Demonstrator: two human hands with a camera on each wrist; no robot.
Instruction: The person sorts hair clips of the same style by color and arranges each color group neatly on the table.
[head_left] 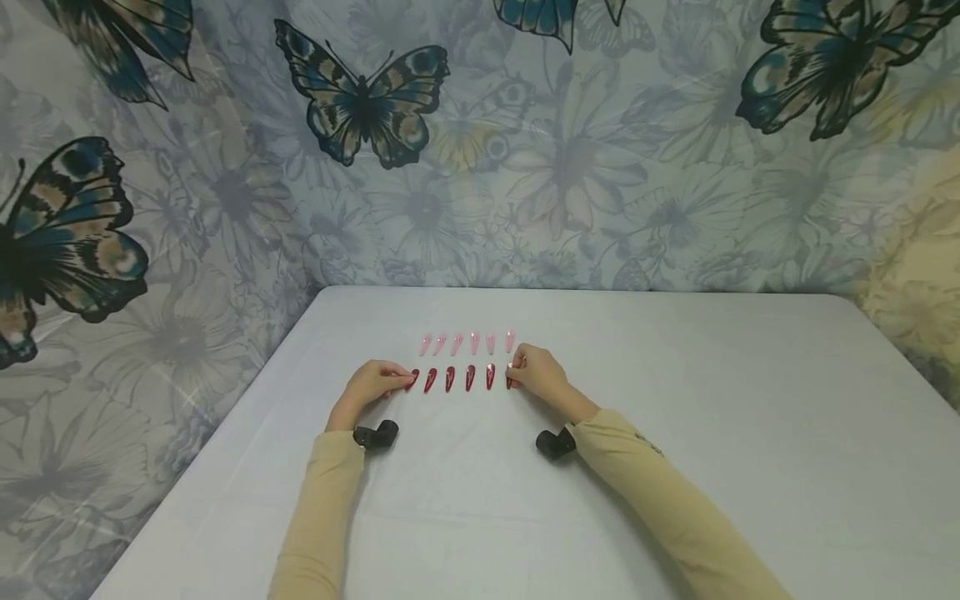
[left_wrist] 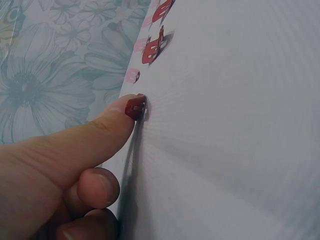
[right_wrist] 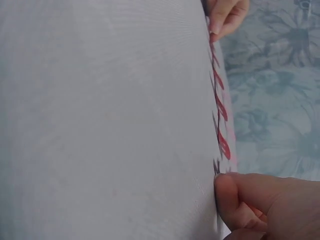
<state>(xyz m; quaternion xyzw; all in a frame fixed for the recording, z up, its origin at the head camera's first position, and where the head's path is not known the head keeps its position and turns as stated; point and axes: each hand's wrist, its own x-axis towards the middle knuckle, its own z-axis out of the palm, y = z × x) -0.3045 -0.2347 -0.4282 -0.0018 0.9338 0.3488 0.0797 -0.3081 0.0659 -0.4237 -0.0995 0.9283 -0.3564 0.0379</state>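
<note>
Several red snap hair clips (head_left: 450, 379) stand in a row across the white table, each slanting slightly. At the row's left end my left hand (head_left: 372, 381) pinches the outermost red clip (left_wrist: 135, 107) by thumb and fingertips, low at the tabletop. My right hand (head_left: 543, 373) pinches the clip at the right end (head_left: 509, 382), mostly hidden behind its fingertips. In the right wrist view, the red clips (right_wrist: 223, 144) run from those fingertips towards the left hand (right_wrist: 227, 17).
Behind the red row lies a matching row of pink hair clips (head_left: 457, 343). The white table (head_left: 712, 400) reaches back to a wall covering (head_left: 570, 167) printed with butterflies and flowers. A black wrist camera sits on each sleeve cuff.
</note>
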